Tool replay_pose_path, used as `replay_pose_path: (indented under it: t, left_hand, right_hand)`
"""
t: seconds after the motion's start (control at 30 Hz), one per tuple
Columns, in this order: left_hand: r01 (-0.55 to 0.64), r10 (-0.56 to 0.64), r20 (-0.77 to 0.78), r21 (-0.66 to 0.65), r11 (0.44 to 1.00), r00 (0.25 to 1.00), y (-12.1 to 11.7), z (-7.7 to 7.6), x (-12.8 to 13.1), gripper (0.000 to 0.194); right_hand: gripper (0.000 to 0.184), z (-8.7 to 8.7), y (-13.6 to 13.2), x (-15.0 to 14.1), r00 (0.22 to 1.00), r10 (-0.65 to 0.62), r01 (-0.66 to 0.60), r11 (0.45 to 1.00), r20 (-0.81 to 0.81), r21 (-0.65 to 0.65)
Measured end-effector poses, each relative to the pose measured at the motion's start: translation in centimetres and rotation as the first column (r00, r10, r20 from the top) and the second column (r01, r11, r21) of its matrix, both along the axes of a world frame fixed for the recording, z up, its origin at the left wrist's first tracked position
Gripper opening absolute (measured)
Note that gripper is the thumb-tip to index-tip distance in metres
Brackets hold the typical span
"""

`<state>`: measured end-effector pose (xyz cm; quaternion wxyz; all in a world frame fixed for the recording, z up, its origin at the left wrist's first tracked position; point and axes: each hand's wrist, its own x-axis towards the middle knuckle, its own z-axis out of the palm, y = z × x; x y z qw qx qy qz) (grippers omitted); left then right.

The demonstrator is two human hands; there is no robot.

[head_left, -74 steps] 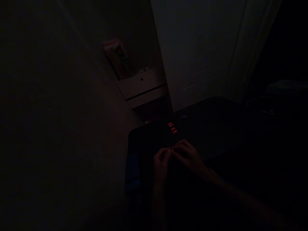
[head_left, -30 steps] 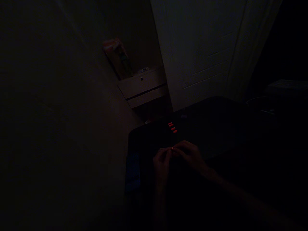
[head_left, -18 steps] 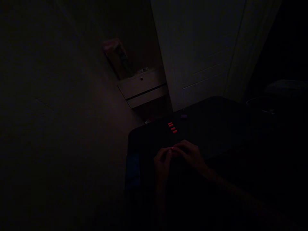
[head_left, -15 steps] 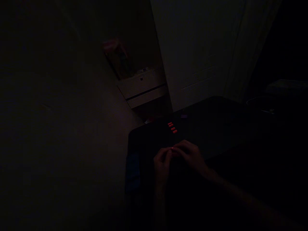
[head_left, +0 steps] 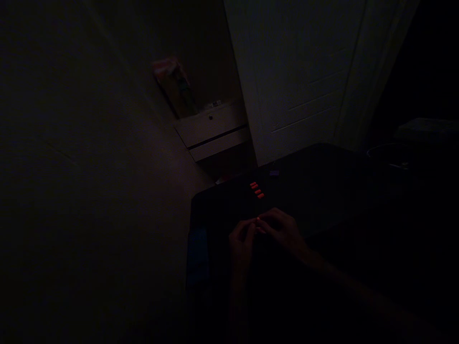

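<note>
The scene is very dark. Over the near part of the dark table (head_left: 315, 186), my left hand (head_left: 241, 241) and my right hand (head_left: 285, 231) meet fingertip to fingertip. Pinched between them is a small bright red-orange piece (head_left: 257, 219), mostly covered by the fingers, so its kind cannot be made out. Both hands are closed at the fingertips. Just beyond them, several short red-orange bars (head_left: 258, 191) lie in a slanting row on the table, apart from my hands.
A blue flat rectangular thing (head_left: 198, 255) lies at the table's left edge. A small dark purplish block (head_left: 274, 173) is near the far edge. Behind stand a pale drawer unit (head_left: 215, 129) and a pale panel (head_left: 297, 86). A wall (head_left: 107, 191) borders the left side.
My hands stay together in nearly the same place. The right fingers and the small piece have shifted slightly, and the piece shows a little higher. The row of bars has not moved.
</note>
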<state>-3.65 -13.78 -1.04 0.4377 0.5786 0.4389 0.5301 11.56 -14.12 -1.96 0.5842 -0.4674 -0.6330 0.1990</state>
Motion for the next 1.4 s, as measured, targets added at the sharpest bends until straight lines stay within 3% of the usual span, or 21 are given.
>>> replay_pose_path:
  t: [0.47, 0.93, 1.4]
  left_hand:
    - [-0.024, 0.024, -0.029, -0.032, 0.999, 0.999, -0.03, -0.07, 0.03, 0.020]
    - [-0.071, 0.070, -0.025, -0.063, 0.996, 0.997, 0.23, -0.17, 0.11, 0.023]
    - [-0.072, 0.069, -0.045, -0.076, 0.995, 0.997, 0.14, 0.29, 0.16, 0.023]
  right_hand:
    - [0.005, -0.07, 0.00, 0.10, 1.000, -0.010, 0.009, 1.000, 0.026, 0.009]
    - [0.016, -0.55, 0.01, 0.06, 0.987, 0.162, -0.162, 0.985, 0.011, 0.054]
    - [0.009, -0.18, -0.12, -0.05, 0.987, 0.154, -0.156, 0.986, 0.038, 0.063]
